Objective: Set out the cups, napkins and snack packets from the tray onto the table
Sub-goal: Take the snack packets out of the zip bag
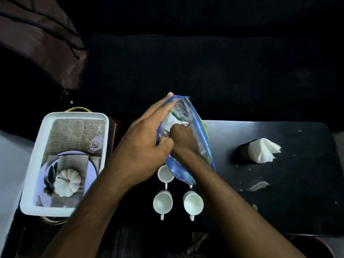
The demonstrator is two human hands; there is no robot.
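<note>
A blue and silver snack packet (202, 144) is held above the dark table (279, 183), over the cups. My left hand (145, 142) grips its left side, fingers stretched along the top edge. My right hand (183, 138) is closed on the packet's middle from below. Three white cups stand on the table: one (164, 174) partly under the packet, two in front (162, 202) (193, 204). A fourth cup's handle peeks out below the packet. White napkins (264, 150) fan out of a dark holder at the right. The white tray (31, 174) with a printed picture lies at the left.
A small scrap of wrapper (258, 185) lies on the table right of the cups. Brown fabric (42, 38) hangs at the upper left. The tray rests on a round stand with a gold rim (78, 108). The background is dark.
</note>
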